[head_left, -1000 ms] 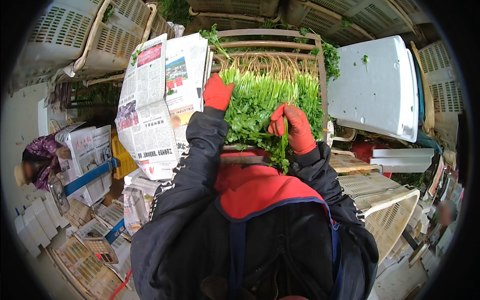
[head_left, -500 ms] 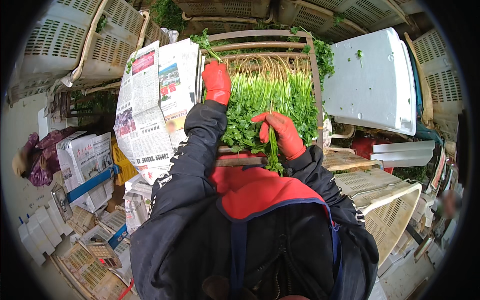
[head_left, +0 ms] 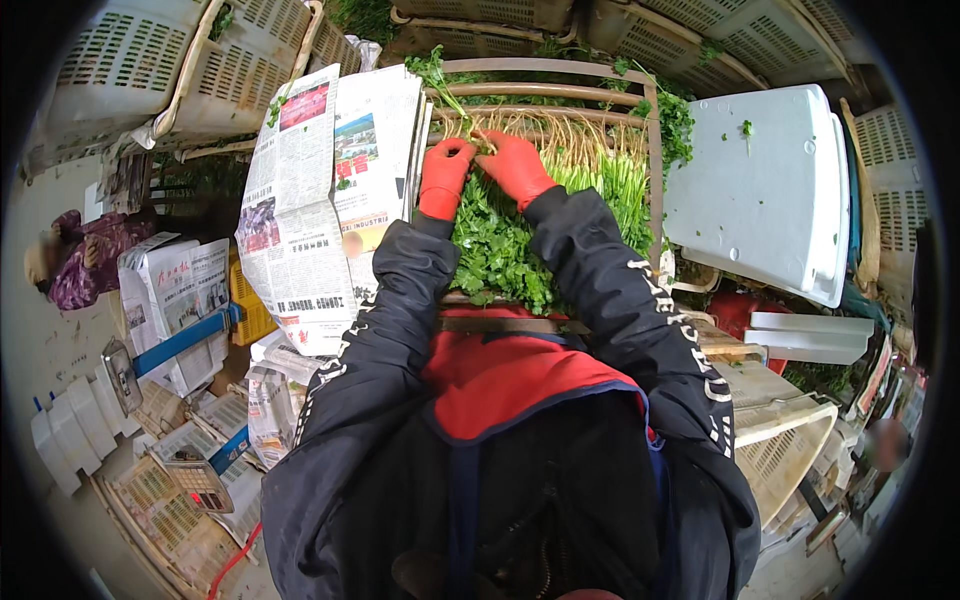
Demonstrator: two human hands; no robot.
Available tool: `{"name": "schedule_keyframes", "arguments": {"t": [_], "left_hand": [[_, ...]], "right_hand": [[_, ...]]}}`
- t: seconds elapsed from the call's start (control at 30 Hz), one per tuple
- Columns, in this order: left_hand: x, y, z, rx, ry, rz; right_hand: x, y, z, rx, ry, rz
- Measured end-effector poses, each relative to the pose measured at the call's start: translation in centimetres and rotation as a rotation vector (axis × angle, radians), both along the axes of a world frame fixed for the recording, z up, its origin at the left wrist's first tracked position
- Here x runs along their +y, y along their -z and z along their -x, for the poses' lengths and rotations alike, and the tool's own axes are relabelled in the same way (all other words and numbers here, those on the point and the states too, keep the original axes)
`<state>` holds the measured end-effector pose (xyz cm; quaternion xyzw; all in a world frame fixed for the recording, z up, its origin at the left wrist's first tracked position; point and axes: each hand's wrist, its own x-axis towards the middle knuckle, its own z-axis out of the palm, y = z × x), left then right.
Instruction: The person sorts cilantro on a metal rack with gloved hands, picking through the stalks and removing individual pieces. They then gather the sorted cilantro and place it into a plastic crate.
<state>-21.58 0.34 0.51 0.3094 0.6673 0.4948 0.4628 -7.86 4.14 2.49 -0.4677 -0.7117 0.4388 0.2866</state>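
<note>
Left hand (head_left: 444, 178) and right hand (head_left: 515, 170) together, eleven o'clock on the herbs (head_left: 500, 250)!
Whether they're clamped, can't tell; newspapers (head_left: 295, 225) at nine, white box (head_left: 755, 190) at three

And here lie the greens (head_left: 500, 250) across the rack (head_left: 550, 90), newspapers (head_left: 295, 225) to their left, box (head_left: 755, 200) at right, crates (head_left: 660, 48) beyond

A vegetable-packing workplace, shown by slotted plastic crates (head_left: 245, 75) around the edges, rooted leafy greens (head_left: 500, 245) lined up on a brown slatted rack (head_left: 655, 180), a pile of newspaper sheets (head_left: 300, 190) beside them, a white box (head_left: 755, 200) and a keypad scale (head_left: 205, 492).
</note>
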Motion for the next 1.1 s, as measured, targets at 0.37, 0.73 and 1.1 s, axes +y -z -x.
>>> {"name": "schedule_keyframes", "arguments": {"t": [0.37, 0.73, 1.1], "left_hand": [[3.3, 0.0, 2.2, 0.163, 0.393, 0.127], [6.7, 1.5, 1.2, 0.575, 0.666, 0.057], [4.8, 2.2, 0.7, 0.378, 0.459, 0.037]], "right_hand": [[-0.6, 4.4, -0.4, -0.069, -0.112, -0.053], [-2.5, -0.5, -2.1, -0.089, -0.289, -0.032], [-5.7, -14.4, -11.5, 0.912, -0.308, 0.678]]}}
